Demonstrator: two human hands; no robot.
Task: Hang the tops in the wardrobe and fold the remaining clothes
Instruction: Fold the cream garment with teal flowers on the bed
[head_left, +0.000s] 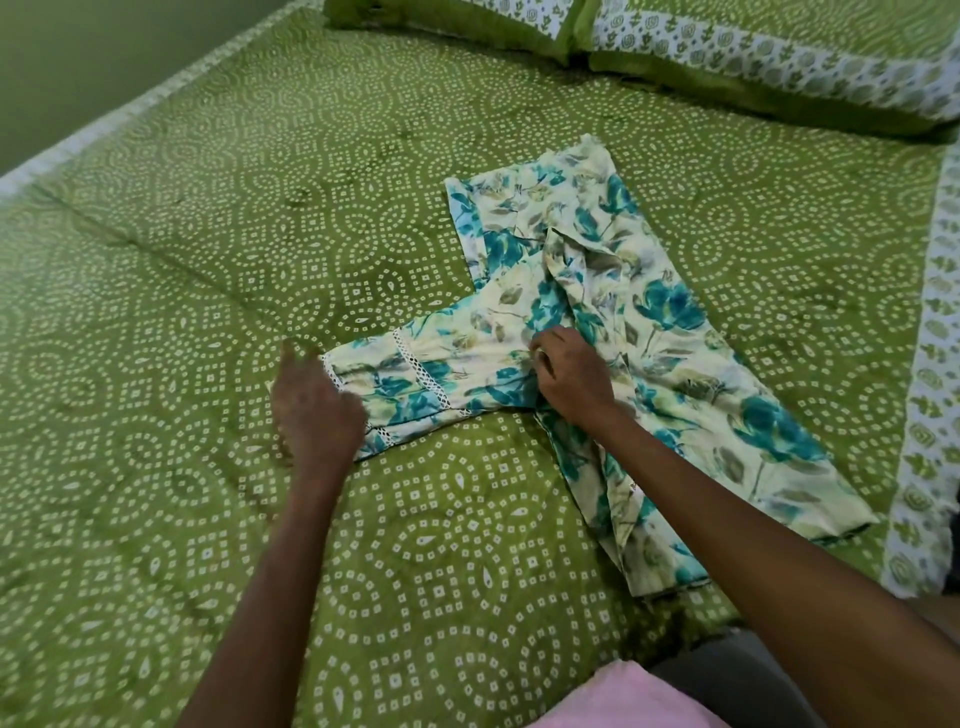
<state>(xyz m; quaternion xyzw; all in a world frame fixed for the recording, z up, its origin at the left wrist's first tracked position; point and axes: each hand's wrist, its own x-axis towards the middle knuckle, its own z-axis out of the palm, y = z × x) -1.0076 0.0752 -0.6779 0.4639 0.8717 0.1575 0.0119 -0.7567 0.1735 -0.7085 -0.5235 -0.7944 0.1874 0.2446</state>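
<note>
A cream garment with teal flowers lies partly folded on the green bed. One lace-trimmed sleeve sticks out to the left. My left hand is blurred and hovers over the sleeve's cuff end with fingers loosely extended. My right hand rests on the garment where the sleeve meets the body, its fingers curled and pinching the fabric.
The green dotted bedspread covers the whole bed. Two matching pillows lie at the far end. A pink cloth shows at the bottom edge. A green wall borders the bed's left side.
</note>
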